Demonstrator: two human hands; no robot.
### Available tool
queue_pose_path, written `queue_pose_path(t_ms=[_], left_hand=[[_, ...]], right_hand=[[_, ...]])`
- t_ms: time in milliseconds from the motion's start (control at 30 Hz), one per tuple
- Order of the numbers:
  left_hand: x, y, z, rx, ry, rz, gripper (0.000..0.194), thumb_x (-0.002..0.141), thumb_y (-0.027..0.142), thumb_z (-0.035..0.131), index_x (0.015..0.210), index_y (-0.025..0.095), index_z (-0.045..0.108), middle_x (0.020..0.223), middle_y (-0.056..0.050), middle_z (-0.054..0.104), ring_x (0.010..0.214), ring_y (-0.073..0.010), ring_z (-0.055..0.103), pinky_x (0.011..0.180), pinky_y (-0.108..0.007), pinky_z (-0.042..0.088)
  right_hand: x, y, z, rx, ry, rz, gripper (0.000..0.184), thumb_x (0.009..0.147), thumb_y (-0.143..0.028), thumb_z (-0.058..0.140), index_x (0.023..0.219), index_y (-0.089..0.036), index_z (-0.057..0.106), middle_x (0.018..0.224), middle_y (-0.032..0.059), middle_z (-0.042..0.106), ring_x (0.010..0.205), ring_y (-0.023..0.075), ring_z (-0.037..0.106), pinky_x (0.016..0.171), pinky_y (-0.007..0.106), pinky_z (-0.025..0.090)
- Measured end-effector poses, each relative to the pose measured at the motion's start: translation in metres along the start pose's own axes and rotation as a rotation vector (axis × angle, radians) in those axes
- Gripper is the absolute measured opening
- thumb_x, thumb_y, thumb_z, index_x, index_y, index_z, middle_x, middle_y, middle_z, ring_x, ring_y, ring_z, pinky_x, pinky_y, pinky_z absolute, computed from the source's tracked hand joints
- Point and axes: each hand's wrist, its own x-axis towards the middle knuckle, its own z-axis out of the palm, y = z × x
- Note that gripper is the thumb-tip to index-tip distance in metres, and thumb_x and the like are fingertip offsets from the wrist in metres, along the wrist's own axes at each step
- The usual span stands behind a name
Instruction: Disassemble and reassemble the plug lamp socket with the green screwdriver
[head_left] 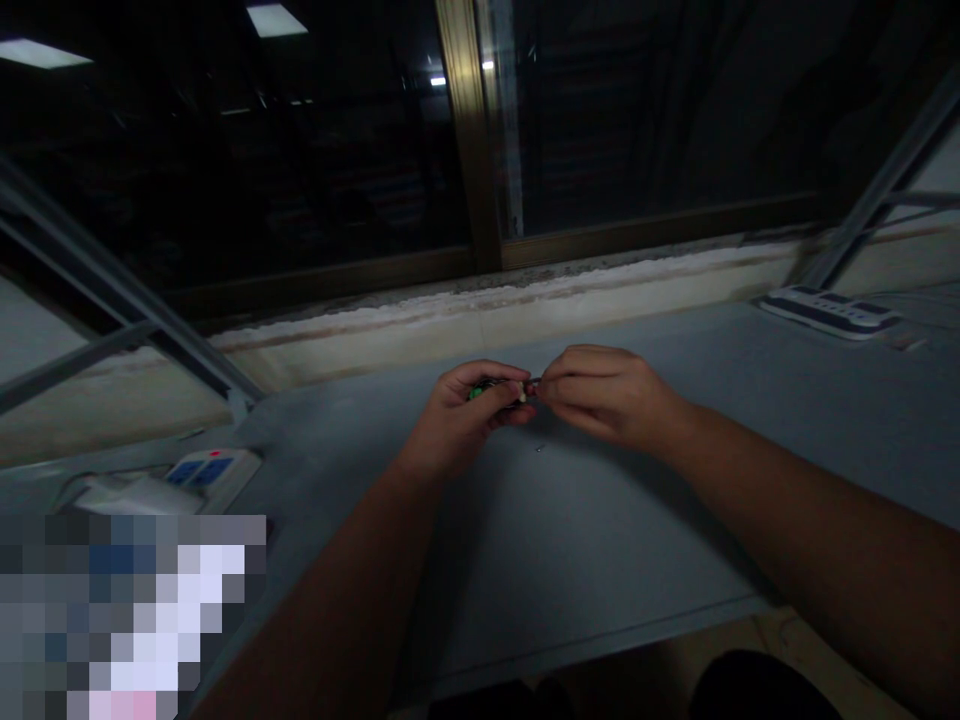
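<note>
Both of my hands meet above the middle of a grey table. My left hand is closed round a small dark part with a green bit showing between the fingers. My right hand is pinched shut at the part's right end, where a tiny reddish piece shows; I cannot make out what it is. A tiny pale speck, perhaps a screw, lies on the table just below the hands.
A white power strip lies at the far right of the table, and another with blue and red switches at the left. Grey metal struts slant on both sides. A dark window and pale sill run behind. The table's near edge is close to me.
</note>
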Motion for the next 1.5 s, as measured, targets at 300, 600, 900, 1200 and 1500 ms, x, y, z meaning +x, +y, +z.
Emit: queue_pose_path(t_ms=[300, 600, 900, 1200, 1500], left_hand=[[-0.002, 0.004, 0.002, -0.028, 0.005, -0.019, 0.016, 0.071, 0.021, 0.083, 0.084, 0.016, 0.074, 0.083, -0.002, 0.073, 0.067, -0.0100, 0.068, 0.069, -0.023, 0.061], [-0.001, 0.002, 0.002, -0.020, -0.023, -0.008, 0.020, 0.068, 0.023, 0.085, 0.083, 0.015, 0.073, 0.077, -0.002, 0.073, 0.064, -0.0125, 0.070, 0.066, -0.025, 0.060], [-0.001, 0.001, 0.001, 0.061, -0.008, 0.026, 0.020, 0.069, 0.023, 0.083, 0.085, 0.016, 0.072, 0.081, -0.003, 0.074, 0.067, -0.0128, 0.070, 0.071, -0.027, 0.060], [0.003, -0.005, -0.003, 0.119, -0.009, 0.105, 0.020, 0.071, 0.023, 0.083, 0.086, 0.016, 0.073, 0.080, -0.003, 0.074, 0.066, -0.0118, 0.069, 0.069, -0.025, 0.059], [0.004, -0.007, -0.006, 0.135, 0.022, 0.139, 0.024, 0.070, 0.024, 0.085, 0.089, 0.016, 0.073, 0.080, -0.003, 0.074, 0.064, -0.0109, 0.068, 0.066, -0.023, 0.057]], right_hand=[[-0.001, 0.002, 0.001, 0.008, 0.013, -0.004, 0.010, 0.098, -0.018, 0.056, 0.093, -0.018, 0.065, 0.092, 0.0056, 0.068, 0.084, 0.0158, 0.062, 0.076, 0.029, 0.052], [0.001, -0.004, 0.001, 0.081, 0.005, 0.091, 0.008, 0.096, -0.020, 0.060, 0.090, -0.019, 0.066, 0.089, 0.0070, 0.071, 0.080, 0.0161, 0.065, 0.072, 0.029, 0.051], [0.000, -0.004, 0.002, 0.107, 0.011, 0.157, 0.008, 0.095, -0.022, 0.061, 0.088, -0.019, 0.065, 0.085, 0.0047, 0.071, 0.077, 0.0152, 0.064, 0.070, 0.029, 0.050], [0.000, -0.002, 0.004, 0.109, 0.022, 0.216, 0.004, 0.090, -0.019, 0.065, 0.087, -0.018, 0.066, 0.077, 0.0020, 0.067, 0.072, 0.0133, 0.063, 0.067, 0.025, 0.048], [-0.001, 0.001, 0.004, 0.145, 0.038, 0.244, 0.005, 0.087, -0.017, 0.068, 0.090, -0.018, 0.065, 0.082, 0.0018, 0.067, 0.074, 0.0131, 0.064, 0.069, 0.026, 0.049]])
